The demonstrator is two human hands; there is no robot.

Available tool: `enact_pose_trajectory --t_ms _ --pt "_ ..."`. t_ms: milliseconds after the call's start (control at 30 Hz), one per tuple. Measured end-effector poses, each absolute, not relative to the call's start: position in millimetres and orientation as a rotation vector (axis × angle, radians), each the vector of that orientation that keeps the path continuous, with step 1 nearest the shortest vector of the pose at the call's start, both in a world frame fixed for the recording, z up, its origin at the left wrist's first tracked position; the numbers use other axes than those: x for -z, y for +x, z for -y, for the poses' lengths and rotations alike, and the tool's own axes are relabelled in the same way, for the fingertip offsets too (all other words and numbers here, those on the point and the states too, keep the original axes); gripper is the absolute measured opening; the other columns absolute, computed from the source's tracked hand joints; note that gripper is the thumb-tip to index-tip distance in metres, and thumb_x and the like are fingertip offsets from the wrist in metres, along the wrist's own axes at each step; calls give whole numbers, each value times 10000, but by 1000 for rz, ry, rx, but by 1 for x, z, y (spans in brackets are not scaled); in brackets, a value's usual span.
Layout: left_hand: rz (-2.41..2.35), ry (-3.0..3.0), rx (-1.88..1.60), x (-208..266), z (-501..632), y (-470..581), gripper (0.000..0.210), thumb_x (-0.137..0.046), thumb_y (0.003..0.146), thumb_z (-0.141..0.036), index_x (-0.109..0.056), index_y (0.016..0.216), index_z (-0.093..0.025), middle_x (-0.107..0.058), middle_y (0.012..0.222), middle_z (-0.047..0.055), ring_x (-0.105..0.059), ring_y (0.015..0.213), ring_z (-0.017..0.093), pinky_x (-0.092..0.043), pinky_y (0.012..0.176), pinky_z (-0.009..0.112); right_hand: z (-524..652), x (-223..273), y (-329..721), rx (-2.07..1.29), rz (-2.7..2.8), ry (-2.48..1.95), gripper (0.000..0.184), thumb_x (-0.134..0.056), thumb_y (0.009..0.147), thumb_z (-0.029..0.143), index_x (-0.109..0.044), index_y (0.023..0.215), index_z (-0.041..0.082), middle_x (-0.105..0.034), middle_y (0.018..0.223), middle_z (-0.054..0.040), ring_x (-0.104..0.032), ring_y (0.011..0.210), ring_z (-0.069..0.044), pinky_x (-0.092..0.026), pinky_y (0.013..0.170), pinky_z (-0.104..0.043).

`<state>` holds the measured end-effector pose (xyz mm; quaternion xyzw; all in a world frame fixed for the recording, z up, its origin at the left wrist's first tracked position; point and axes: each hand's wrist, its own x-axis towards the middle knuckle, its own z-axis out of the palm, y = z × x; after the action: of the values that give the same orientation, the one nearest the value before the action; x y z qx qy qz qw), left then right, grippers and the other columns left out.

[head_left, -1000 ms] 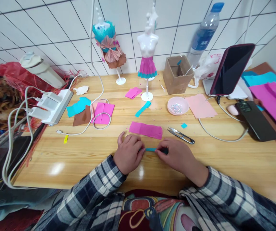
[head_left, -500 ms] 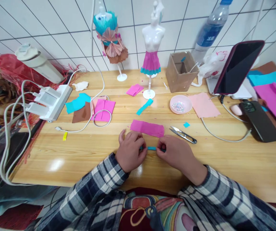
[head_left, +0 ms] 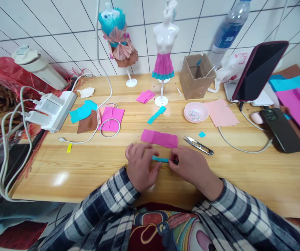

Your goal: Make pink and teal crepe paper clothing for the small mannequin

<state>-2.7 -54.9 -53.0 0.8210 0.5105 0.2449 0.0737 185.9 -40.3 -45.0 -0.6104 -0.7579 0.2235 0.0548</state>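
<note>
A narrow blue strip of crepe paper [head_left: 161,159] stretches between my hands, low over the wooden table. My right hand [head_left: 189,165] pinches its right end, and something dark shows at those fingertips. My left hand [head_left: 142,165] is at the other end with thumb and fingers apart, the strip's tip showing between them. Just beyond my hands lies a magenta strip [head_left: 159,138]. Thread snips [head_left: 198,145] rest beside it, near my right hand. Farther back, a white mannequin [head_left: 162,38] wears a magenta skirt with a blue hem.
Behind stand a second dressed mannequin [head_left: 118,42], a cardboard box [head_left: 195,82] and a water bottle [head_left: 229,33]. A pink bowl of beads [head_left: 196,112] sits right of centre. Phones [head_left: 283,130] and cables lie on the right; a power strip [head_left: 58,111] and paper pieces [head_left: 112,118] on the left.
My left thumb and fingers have parted, uncovering the left end of the blue strip. My right hand keeps its pinch. The whole view has shifted slightly.
</note>
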Motion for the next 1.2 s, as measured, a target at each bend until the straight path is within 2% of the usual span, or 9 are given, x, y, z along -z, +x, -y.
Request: enact_pose_trajectory --t_ms 67,133,300,433,500,600,867,1033,1200 --pt "-1152 2722 -807 57 68 -1 218 -585 825 -204 -608 1039 -234 -648 1043 32 -559 987 214 -384 994 415 40 44 187 -702 2312 -1852 62 -609 779 272 -607 738 225 -646 777 -3 -565 698 -154 -269 556 -276" --pt "-964 2817 -704 61 78 1 342 -517 862 -145 -568 1197 -186 -653 1144 53 -548 1086 199 -399 1012 341 39 44 188 -749 2312 -1861 49 -607 787 264 -616 753 229 -651 785 -2 -573 715 -157 -285 568 -276" --pt "-1165 2727 -349 68 85 5 513 -472 897 -284 -450 1366 -78 -552 1354 141 -452 1283 264 -335 1085 416 39 40 190 -780 2320 -1841 64 -588 815 284 -624 789 237 -652 814 6 -590 771 -168 -329 609 -277" --pt "-1255 2698 -294 66 84 5 532 -471 913 -390 -455 1390 -154 -546 1384 79 -464 1288 233 -78 1187 427 48 35 196 -777 2332 -1812 68 -594 833 288 -625 869 239 -660 893 3 -604 814 -178 -364 647 -281" --pt "-1296 2696 -293 67 85 5 535 -483 911 -420 -459 1390 -182 -545 1389 57 -463 1294 216 49 1190 422 55 34 201 -801 2328 -1787 137 -617 825 273 -625 960 249 -658 968 1 -608 857 -184 -383 676 -282" --pt "-1311 2701 -309 68 86 5 518 -485 914 -417 -475 1380 -191 -541 1394 45 -462 1297 200 101 1181 407 65 36 208 -845 2307 -1747 256 -621 830 228 -603 1081 279 -644 1050 9 -609 902 -176 -402 716 -280" --pt "-1289 2821 -403 69 84 4 441 -539 890 -406 -560 1305 -258 -572 1363 -5 -448 1294 229 50 1184 447 66 38 218 -704 2475 -1609 122 -587 865 206 -554 980 231 -650 943 4 -603 822 -181 -364 636 -295" --pt "-1228 2926 -507 69 82 -1 433 -599 865 -394 -585 1277 -263 -674 1220 -31 -545 1114 205 -118 1171 398 64 33 224 -562 2577 -1568 116 -541 860 122 -521 910 225 -635 829 1 -580 738 -173 -318 588 -296" --pt "-1204 2963 -420 61 77 -5 355 -510 927 -380 -596 1256 -276 -709 1125 -12 -580 1015 188 -300 1001 364 66 36 235 -615 2509 -1536 200 -576 834 142 -542 1007 234 -628 975 -18 -583 844 -185 -375 668 -292"
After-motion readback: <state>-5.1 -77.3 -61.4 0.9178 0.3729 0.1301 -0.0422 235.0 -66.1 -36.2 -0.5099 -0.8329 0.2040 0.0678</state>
